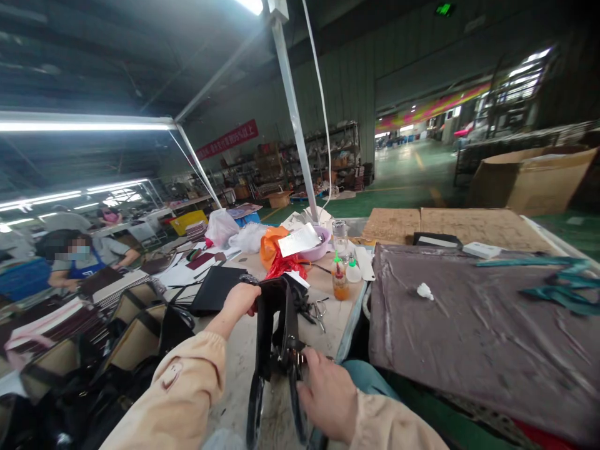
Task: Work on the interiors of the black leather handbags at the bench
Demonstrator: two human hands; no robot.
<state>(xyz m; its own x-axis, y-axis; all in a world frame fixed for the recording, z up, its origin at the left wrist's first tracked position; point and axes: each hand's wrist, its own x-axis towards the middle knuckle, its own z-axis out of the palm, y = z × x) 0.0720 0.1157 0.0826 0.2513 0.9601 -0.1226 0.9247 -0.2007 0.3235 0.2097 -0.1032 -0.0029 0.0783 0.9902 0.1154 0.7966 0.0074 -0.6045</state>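
Observation:
A black handbag (289, 315) stands on the worktable in front of me, its opening facing up. Its long dark straps (255, 400) hang down toward my body. My left hand (241, 301) is closed on the bag's far left top edge, fingers curled over it. On the near right side, my right hand (328, 390) has its bent fingers at the shiny metal fitting (297, 357), closed on the bag there. The fingertips are partly hidden. Just beyond the bag lie scissors (320, 314) and a bottle of orange liquid (340, 284).
Several black bags (135, 337) with tan panels crowd the left. A flat black piece (218, 289), a red plastic bag (285, 264) and a purple basin (316, 250) lie farther back. A brown-covered table (469, 331) stands at right. A co-worker (89, 262) sits at left.

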